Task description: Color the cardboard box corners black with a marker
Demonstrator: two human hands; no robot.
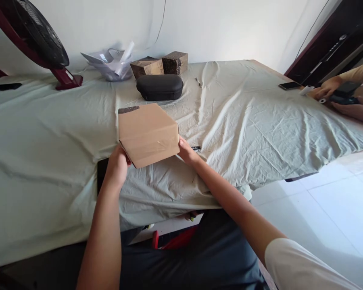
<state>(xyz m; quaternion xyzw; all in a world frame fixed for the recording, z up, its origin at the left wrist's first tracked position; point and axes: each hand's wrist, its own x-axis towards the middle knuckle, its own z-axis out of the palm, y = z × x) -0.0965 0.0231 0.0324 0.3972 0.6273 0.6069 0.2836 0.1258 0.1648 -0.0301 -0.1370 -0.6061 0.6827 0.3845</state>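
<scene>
A plain brown cardboard box [147,133] with clear tape on its top is held just above the sheet-covered table [63,133]. My left hand [118,163] grips its near left corner with fingers curled under it. On the near right side, my right hand [186,151] clasps the box's edge. The box tilts slightly toward me. A small dark item [196,148] lies on the sheet just right of my right hand.
Behind the box lie a black oval case [159,87], two dark brown blocks [159,64] and a clear plastic bag with papers [111,64]. A red fan [38,40] stands far left. Another person's hands [335,92] hold a dark device far right, near a phone [289,85].
</scene>
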